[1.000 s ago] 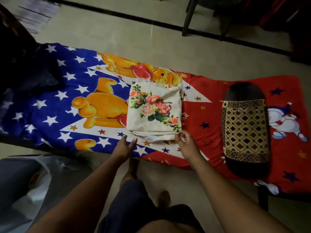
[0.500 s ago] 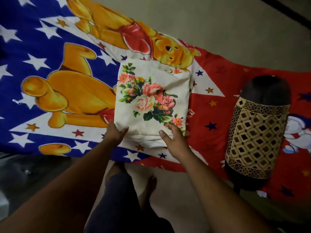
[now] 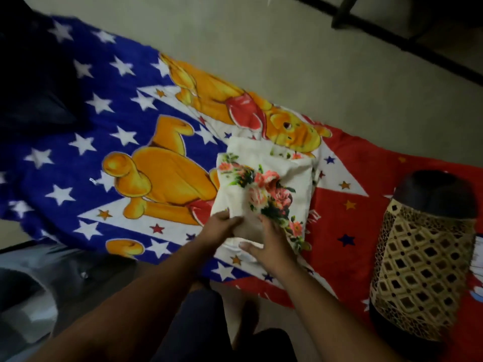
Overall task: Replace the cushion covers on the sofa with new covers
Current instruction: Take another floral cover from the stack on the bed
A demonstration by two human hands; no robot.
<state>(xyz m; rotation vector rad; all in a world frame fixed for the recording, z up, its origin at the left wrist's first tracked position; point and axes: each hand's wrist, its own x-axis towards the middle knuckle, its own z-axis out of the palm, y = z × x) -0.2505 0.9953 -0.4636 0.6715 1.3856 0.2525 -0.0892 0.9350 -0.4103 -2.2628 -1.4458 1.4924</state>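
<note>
Fingers: left hand (image 3: pixel 222 227) curls round the near edge of the cream floral cushion cover (image 3: pixel 264 189) and pinches it; right hand (image 3: pixel 271 246) lies on the cover's near part, fingers fairly straight
Covers: one on top, folded pale cloth beneath it, number uncertain
Place: cover rests on the one cartoon bear sheet (image 3: pixel 130 142), mid-scene
Bolsters: one, dark with gold lattice (image 3: pixel 426 259), far right
Writing: none readable

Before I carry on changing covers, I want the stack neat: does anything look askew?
Yes. The floral cover is rumpled and skewed on the cartoon sheet, its near edge bunched where the left hand grips it and the right hand touches it.
</note>
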